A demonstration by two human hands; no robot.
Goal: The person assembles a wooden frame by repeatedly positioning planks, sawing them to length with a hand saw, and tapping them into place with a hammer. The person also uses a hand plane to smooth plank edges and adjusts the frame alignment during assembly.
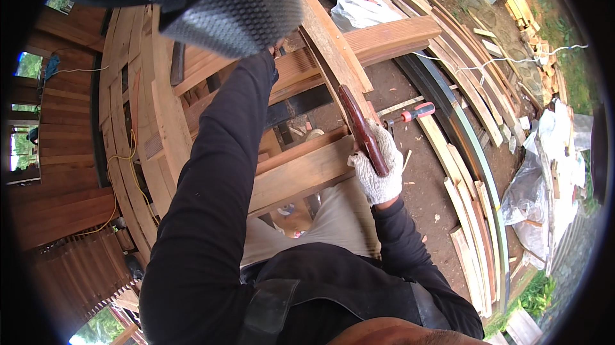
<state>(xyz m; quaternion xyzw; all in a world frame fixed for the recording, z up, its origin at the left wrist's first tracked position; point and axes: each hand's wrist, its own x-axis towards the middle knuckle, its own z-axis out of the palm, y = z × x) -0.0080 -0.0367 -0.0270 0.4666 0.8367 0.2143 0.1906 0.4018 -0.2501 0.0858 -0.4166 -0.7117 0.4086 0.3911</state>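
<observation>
In a white knit glove, my right hand (377,164) is closed around a long, dark red-brown, polished wooden handle (364,130). It slants up and to the left over the timber frame, beside a pale beam (304,178). My left arm reaches far forward across the beams. Only a sliver of my left hand (275,52) shows at its end, as a grey textured pad (240,12) covers the rest, so its fingers are hidden. Just right of my right hand is a tool with a red-and-black handle (418,112).
Crossing beams, including a thick grooved one (391,41), lie ahead. Long planks (138,89) run along the left. A black metal rail (442,105) curves at right, with loose strips (464,210) beside it. Plastic sheeting (538,185) lies farther right; a white sack (362,7) sits beyond.
</observation>
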